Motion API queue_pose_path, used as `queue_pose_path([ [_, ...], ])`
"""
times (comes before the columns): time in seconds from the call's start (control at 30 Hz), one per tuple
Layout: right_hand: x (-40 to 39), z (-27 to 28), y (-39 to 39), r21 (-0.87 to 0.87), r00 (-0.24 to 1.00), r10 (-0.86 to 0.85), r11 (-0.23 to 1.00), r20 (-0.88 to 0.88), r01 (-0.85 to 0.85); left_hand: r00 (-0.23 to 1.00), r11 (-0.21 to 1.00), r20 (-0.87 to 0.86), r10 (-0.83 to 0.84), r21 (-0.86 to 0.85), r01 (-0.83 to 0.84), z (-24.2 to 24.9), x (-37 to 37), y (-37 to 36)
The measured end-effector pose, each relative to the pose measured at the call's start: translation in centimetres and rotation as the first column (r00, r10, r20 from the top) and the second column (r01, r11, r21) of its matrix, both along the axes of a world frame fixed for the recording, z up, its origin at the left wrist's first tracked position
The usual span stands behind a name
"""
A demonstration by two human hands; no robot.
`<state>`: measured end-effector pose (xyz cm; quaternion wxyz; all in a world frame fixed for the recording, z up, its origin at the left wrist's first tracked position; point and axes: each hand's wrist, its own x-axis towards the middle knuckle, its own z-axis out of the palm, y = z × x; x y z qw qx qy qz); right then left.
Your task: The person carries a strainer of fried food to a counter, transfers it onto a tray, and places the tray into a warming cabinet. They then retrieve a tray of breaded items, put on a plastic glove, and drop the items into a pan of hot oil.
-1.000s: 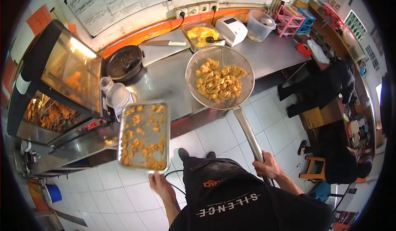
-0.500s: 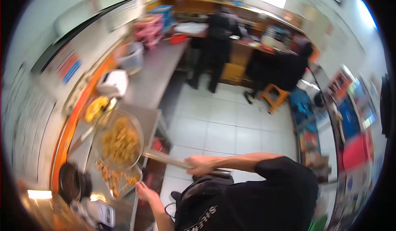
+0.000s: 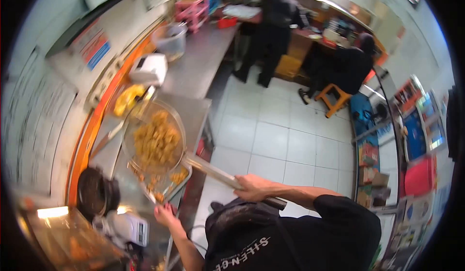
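Note:
A large round wire strainer [image 3: 127, 147] full of golden-brown fried pieces [image 3: 156, 140] is held level over the counter. My right hand [image 3: 252, 188] is wrapped round its long metal handle [image 3: 210, 170]. Partly under the strainer lies a metal tray [image 3: 187, 178] with smaller fried bits [image 3: 178, 175]. My left hand [image 3: 166, 214] is closed at the tray's near edge, its fingertips partly blurred. The strainer hides much of the tray.
Beyond the strainer are a yellow bag [image 3: 127, 100], a white device [image 3: 149, 70] and a clear bucket [image 3: 169, 41]. A black pan [image 3: 94, 193] and a digital scale [image 3: 131, 228] sit closer. One person [image 3: 278, 26] stands; another [image 3: 348, 67] sits on an orange stool [image 3: 333, 99].
The view has shifted, so the counter and room appear farther right. The strainer now covers more of the tray. My left hand's fingers have closed at the tray edge.

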<state>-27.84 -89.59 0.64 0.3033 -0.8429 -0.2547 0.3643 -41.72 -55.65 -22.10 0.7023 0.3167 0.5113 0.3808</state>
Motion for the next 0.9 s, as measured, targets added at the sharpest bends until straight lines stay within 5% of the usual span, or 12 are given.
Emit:
queue_pose_path([
  [0.07, -0.7, 2.3, 1.0, -0.045, 0.991, -0.1, 0.994, -0.088, 0.097, 0.995, 0.996, -0.075, 0.06, -0.054, -0.064, 0.9, 0.4, -0.5],
  [0.13, -1.4, 2.0, 1.6, -0.083, 0.995, -0.089, 0.993, -0.054, 0.084, 0.976, 0.998, -0.207, -0.07, -0.024, 0.066, 1.7, -0.2, -0.8],
  [0.17, -2.0, 2.0, 1.5, -0.087, 0.997, -0.083, 0.993, -0.001, 0.082, 0.962, 0.972, -0.137, -0.235, -0.028, 0.233, -1.8, -1.4, 0.5],
  [0.23, -2.4, 1.9, 2.6, -0.118, 0.994, -0.095, 0.988, 0.052, 0.1, 0.993, 0.99, -0.032, -0.11, -0.088, 0.106, -2.1, -0.5, -0.4],
  [0.57, -3.7, 1.2, 2.9, -0.163, 0.97, -0.112, 0.975, 0.217, 0.149, 0.986, 0.987, 0.095, -0.134, -0.075, 0.141, -1.8, 0.2, -2.4],
  [0.9, -4.1, 1.6, 3.6, -0.022, 0.933, -0.129, 0.989, 0.335, 0.145, 0.963, 0.974, -0.152, -0.223, 0.0, 0.225, -0.3, 1.0, -3.5],
])
